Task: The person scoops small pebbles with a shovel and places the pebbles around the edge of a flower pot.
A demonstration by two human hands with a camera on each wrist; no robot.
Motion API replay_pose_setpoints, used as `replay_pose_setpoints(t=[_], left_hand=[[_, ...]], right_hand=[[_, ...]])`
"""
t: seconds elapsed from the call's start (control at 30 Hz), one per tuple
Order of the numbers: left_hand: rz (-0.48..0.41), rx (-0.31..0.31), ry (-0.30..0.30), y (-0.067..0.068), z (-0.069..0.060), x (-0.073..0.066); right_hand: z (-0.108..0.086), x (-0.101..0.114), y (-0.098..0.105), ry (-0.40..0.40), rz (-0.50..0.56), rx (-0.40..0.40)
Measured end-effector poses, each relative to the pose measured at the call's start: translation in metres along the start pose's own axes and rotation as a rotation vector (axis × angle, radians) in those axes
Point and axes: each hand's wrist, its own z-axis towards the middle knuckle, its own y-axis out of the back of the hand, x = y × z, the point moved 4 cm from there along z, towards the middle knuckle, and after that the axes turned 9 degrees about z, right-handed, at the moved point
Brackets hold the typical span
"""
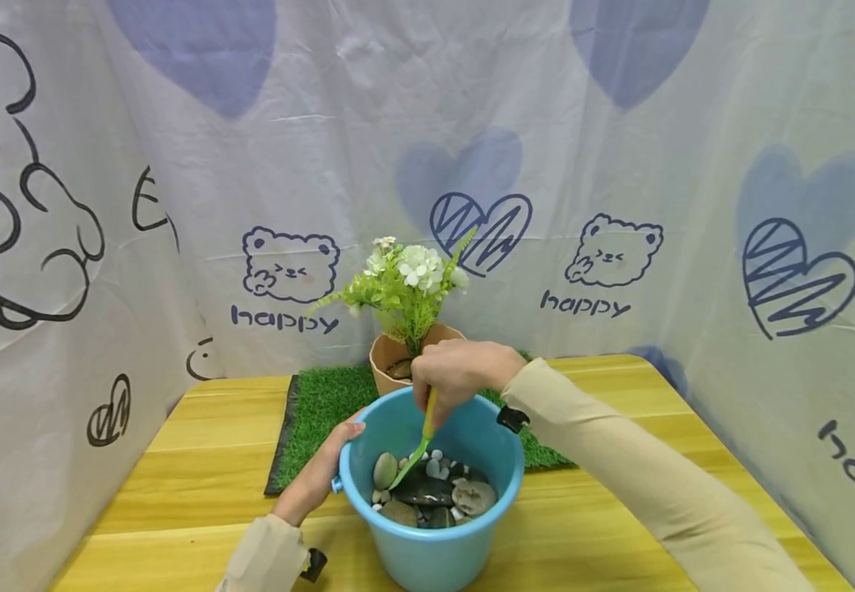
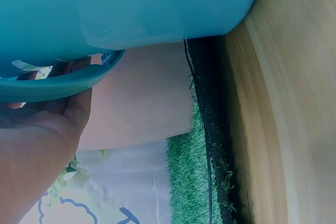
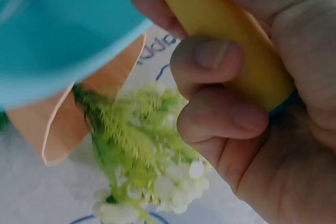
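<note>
A light blue bucket (image 1: pixel 435 559) stands at the table's front, with dark, grey and white stones (image 1: pixel 423 487) inside. My left hand (image 1: pixel 321 470) holds the bucket's left side, the thumb at its rim. In the left wrist view the bucket's curved handle (image 2: pixel 63 88) crosses in front of the fingers, whose tips are partly hidden. My right hand (image 1: pixel 464 372) reaches over the bucket and grips the yellow handle (image 3: pixel 226 35) of a small shovel. Its green blade (image 1: pixel 411 463) points down among the stones, beside a pale oval stone (image 1: pixel 385 470) and a large black one.
Behind the bucket, a tan pot (image 1: pixel 383 380) holds white flowers with green leaves (image 1: pixel 420 271). Under it lies a green artificial grass mat (image 1: pixel 324 403) on the wooden table (image 1: pixel 198 460). Printed white cloth (image 1: pixel 368 123) hangs at the back and both sides.
</note>
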Motion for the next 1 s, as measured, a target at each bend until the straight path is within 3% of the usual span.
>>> replay_pose_setpoints(t=[0.13, 0.5, 1.0], left_hand=[[0.000, 0.005, -0.007, 0.001, 0.000, -0.002], [0.018, -0.030, 0.035, 0.000, -0.001, -0.002], [0.022, -0.047, 0.047, 0.000, -0.002, -0.002]], right_hand=[[0.002, 0.002, -0.001, 0.004, 0.014, 0.000], [-0.012, -0.023, -0.027, 0.123, 0.003, -0.147], [-0.027, -0.042, -0.041, 0.158, 0.057, -0.254]])
